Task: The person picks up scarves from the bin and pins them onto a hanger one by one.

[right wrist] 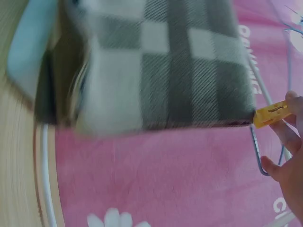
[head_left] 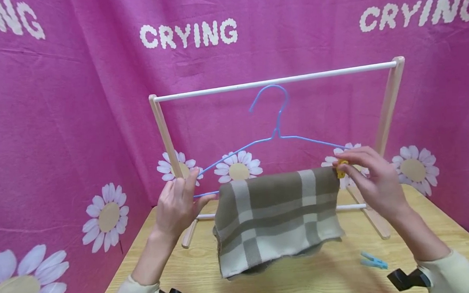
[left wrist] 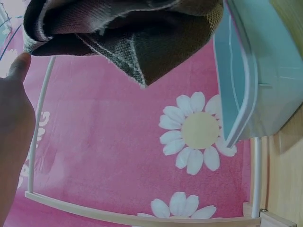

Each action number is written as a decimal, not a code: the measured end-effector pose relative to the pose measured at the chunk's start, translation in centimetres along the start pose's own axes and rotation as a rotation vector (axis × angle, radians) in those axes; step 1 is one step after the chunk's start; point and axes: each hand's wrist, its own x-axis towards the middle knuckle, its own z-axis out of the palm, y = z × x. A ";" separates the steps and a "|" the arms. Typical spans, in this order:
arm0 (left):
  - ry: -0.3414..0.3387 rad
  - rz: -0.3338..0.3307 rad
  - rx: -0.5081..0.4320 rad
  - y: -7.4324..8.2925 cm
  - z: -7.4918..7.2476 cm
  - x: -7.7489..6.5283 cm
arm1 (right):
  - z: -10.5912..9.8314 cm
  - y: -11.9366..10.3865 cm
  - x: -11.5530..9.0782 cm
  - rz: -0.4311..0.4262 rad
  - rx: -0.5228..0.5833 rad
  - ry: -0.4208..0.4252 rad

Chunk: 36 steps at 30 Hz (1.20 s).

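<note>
A blue wire hanger (head_left: 278, 133) is held up in front of the rack, its hook overlapping the space just under the top bar. A folded checked cloth (head_left: 278, 219), brown, grey and cream, drapes over the hanger's lower bar. My left hand (head_left: 178, 203) grips the hanger's left end, thumb along the lower bar. At the cloth's top right corner, my right hand (head_left: 379, 181) pinches a yellow clothespin (right wrist: 272, 114), whose tip meets the cloth's edge. In the left wrist view, the cloth's underside (left wrist: 128, 42) hangs in loose folds beside my thumb.
Behind the hanger stands a wooden rack (head_left: 390, 109) with a white top bar (head_left: 232, 86). A light blue clothespin (head_left: 374, 260) lies on the wooden table (head_left: 334, 277) at the right. A pale blue bin (left wrist: 270, 75) appears in the left wrist view. Pink curtains surround the table.
</note>
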 end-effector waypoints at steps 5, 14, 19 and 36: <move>0.015 -0.001 -0.020 0.3 0.3 0.1 | -0.2 0.0 0.0 0.117 0.312 0.090; 0.047 0.010 0.015 0.3 0.2 0.6 | 0.2 -0.2 -0.1 0.134 0.336 0.072; 0.059 0.033 0.018 0.2 0.2 0.9 | 0.3 -0.1 0.2 0.090 0.052 -0.003; 0.065 0.027 0.037 0.5 -0.1 1.5 | 0.7 1.3 0.3 0.001 -0.045 -0.073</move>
